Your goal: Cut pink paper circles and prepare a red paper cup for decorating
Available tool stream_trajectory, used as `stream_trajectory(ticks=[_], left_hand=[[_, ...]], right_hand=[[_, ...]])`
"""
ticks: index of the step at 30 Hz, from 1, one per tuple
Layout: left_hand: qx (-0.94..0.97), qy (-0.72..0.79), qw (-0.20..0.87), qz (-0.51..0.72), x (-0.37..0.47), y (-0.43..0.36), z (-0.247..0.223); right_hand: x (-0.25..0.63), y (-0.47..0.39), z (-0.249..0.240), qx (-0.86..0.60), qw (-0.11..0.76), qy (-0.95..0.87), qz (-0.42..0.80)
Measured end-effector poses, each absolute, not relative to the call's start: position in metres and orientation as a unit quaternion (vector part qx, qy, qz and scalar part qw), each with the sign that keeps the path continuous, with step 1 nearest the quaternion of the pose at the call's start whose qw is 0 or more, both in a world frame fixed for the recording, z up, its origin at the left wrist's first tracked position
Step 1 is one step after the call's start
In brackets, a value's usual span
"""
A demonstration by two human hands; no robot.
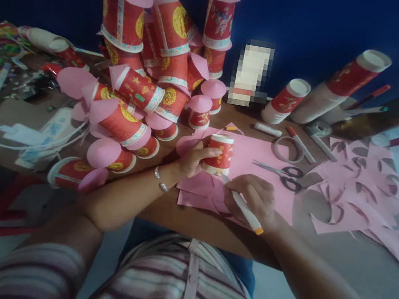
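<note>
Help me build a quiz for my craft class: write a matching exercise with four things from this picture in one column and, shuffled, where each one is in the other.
Things
1. red cup
2. orange-ended marker
3. scissors
4. pink paper scraps

Places
A. lying with the blades over the pink sheet
B. held in the right hand
C. spread out to the right of the scissors
D. held in the left hand

Pairs: 1-D, 2-B, 3-A, 4-C
</note>
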State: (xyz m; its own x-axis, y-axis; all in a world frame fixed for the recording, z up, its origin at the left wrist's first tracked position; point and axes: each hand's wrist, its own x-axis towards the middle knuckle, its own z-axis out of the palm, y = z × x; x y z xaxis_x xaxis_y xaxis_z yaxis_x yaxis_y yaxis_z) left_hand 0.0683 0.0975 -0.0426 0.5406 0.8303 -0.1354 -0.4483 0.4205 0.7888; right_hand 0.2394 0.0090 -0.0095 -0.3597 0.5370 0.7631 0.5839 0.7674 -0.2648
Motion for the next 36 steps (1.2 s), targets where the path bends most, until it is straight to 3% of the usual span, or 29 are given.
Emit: stream_trajectory(ticks=[17, 27, 36], left_hand=[[0.359, 0.251, 0.814, 0.382, 0.0686, 0.0967, -0.0419], [0.366, 0.239, 0.816, 0.378, 0.0675, 0.0982, -0.0442], [0.351, 0.246, 0.813, 0.395, 0.0686, 0.0987, -0.0434]], right_hand=[[0.2392, 0.0095, -0.0148, -0.286, 0.45, -0.845, 0.041], [0.2389, 0.0096, -0.0095, -0.277, 0.481, -0.832, -0.002], [0.2395, 0.0092, -0.0099, -0.331, 0.452, -0.828, -0.023]])
